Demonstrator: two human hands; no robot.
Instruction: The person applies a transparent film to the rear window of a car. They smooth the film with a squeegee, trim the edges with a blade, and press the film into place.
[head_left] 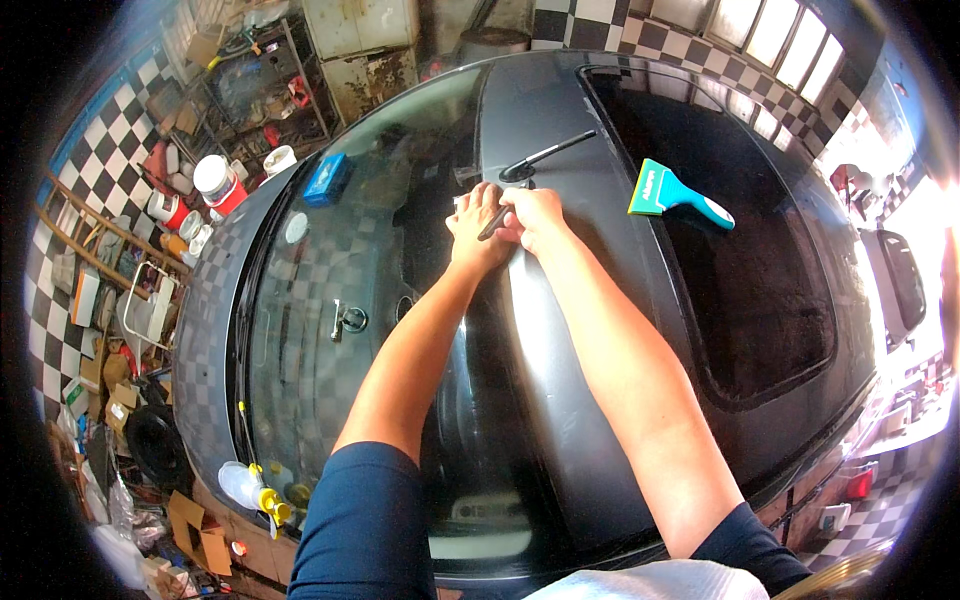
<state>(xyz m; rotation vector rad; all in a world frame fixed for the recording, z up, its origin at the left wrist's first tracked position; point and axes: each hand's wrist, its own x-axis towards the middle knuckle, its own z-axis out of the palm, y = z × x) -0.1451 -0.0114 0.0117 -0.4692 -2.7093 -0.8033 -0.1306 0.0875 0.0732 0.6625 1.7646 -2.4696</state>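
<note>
My left hand (478,232) lies against the glass (300,350) of a dark grey car, at the edge where it meets the roof (590,330), fingers stretched out. Right beside it, my right hand (535,218) is closed around a dark, slim tool (494,222), whose tip points down and left by my left hand. The tool's exact kind is unclear. Just beyond my hands a short black antenna (550,155) rises from the roof. A teal squeegee-like scraper (682,194) with a pale blade rests farther right, on the dark sunroof (740,270).
A blue block (324,180) and a small metal fitting (348,319) are on the glass. A spray bottle (262,492) with a yellow head sits at the car's near left edge. Buckets (217,180), cardboard boxes (200,530) and shelving (270,90) crowd the left side.
</note>
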